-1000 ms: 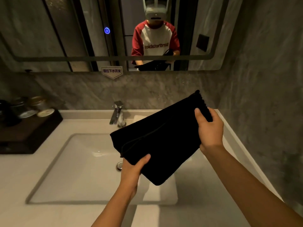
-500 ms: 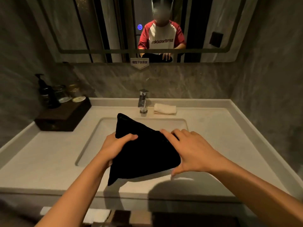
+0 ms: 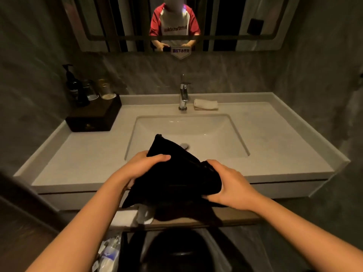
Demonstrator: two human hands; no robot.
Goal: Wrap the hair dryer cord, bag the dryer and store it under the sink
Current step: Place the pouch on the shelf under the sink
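A black cloth bag (image 3: 172,177) hangs in front of the sink's (image 3: 137,134) front edge, held between both hands. My left hand (image 3: 141,167) grips its upper left side, thumb laid across the top. My right hand (image 3: 229,185) is closed around the gathered right end. The bag bulges, but the hair dryer and its cord are hidden inside or out of view. Below the counter (image 3: 82,160) a wooden shelf (image 3: 235,216) shows under the bag.
A chrome faucet (image 3: 183,95) and a folded white cloth (image 3: 205,104) stand behind the basin. At the back left a dark box (image 3: 94,118) carries a pump bottle and jars. White items (image 3: 125,217) lie on the shelf, and a dark round bin (image 3: 176,252) stands below.
The bag has come back from over the basin to in front of the counter edge and lower. My right hand went from lying flat on it to gripping its right end.
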